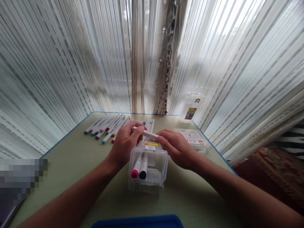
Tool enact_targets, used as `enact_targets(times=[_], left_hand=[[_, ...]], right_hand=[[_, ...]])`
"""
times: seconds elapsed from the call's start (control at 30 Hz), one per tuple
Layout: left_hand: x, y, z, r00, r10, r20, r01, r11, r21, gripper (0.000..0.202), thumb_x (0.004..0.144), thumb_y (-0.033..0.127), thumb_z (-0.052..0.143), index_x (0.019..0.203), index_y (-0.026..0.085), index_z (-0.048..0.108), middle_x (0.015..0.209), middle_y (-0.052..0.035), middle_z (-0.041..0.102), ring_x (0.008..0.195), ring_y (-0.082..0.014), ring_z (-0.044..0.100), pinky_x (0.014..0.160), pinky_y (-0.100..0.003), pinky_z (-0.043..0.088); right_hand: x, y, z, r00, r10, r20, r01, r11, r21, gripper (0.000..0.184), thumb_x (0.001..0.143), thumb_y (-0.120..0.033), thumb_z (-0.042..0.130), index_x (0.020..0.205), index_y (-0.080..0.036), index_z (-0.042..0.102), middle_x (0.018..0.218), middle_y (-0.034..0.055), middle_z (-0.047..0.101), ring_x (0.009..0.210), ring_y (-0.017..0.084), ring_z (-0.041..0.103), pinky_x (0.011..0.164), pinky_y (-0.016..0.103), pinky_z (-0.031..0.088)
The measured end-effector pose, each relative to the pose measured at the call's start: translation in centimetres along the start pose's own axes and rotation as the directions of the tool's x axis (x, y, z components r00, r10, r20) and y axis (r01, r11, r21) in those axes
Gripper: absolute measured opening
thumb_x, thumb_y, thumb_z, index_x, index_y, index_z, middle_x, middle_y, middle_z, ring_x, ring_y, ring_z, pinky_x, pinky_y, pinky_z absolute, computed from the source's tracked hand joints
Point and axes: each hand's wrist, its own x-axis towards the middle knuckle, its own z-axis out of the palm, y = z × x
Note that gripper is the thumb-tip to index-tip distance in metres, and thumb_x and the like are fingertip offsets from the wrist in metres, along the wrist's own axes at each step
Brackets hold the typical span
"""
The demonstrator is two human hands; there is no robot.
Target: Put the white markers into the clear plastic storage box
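Note:
A white marker (150,134) lies slantwise between my two hands, above a clear plastic case. My left hand (129,136) grips its left end between thumb and fingers. On its other end, the thumb and fingers of my right hand (175,145) are closed. Beneath them the clear plastic case (163,164) rests on its side with its open end toward me and a yellow label on top. Inside it lie a marker with a pink end (135,171) and a marker with a black end (143,172).
Several white markers with coloured caps (114,125) lie at the back left of the green table (76,164). More markers (150,124) lie behind my hands. A clear case (190,109) stands at the back right, near a flat clear box (193,137). A blue object (137,221) is at the front edge.

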Motion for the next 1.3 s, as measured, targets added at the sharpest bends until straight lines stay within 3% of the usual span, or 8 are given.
enact_targets(times=[1.3], left_hand=[[0.08, 0.14, -0.18, 0.999, 0.001, 0.051, -0.008, 0.990, 0.140, 0.027, 0.088, 0.042, 0.058, 0.077, 0.017, 0.061, 0.061, 0.0031, 0.049, 0.053, -0.0108, 0.043, 0.048, -0.022, 0.033]], right_hand=[[-0.14, -0.75, -0.67, 0.997, -0.006, 0.073, 0.010, 0.999, -0.048, 0.037, 0.106, -0.034, 0.038, 0.083, -0.017, 0.061, 0.083, 0.0043, 0.059, 0.075, 0.016, 0.054, 0.071, 0.030, 0.041]])
